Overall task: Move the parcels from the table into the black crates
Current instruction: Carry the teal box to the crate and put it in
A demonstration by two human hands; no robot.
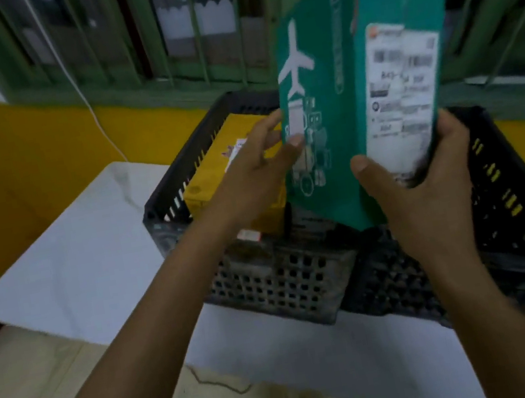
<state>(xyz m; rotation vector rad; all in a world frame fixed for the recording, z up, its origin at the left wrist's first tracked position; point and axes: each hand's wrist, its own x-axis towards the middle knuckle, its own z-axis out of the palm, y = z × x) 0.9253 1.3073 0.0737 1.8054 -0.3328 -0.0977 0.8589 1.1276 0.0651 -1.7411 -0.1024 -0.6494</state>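
Observation:
A tall green parcel (334,75) with a white plane drawing and a shipping label stands on end above the black crates. My right hand (425,185) grips its lower right corner, thumb on the label side. My left hand (260,171) touches its left face with thumb and fingertips. Below it the left black crate (179,185) holds a yellow parcel (215,175) and other items that are partly hidden. A second black crate (511,202) sits to the right, its inside dark and mostly hidden.
Both crates rest on a white marble-look table (67,266). A yellow wall band (21,155) and green barred window frames (161,59) lie behind. A white cable (75,84) hangs down at the left. Beige floor tiles (43,392) show below the table.

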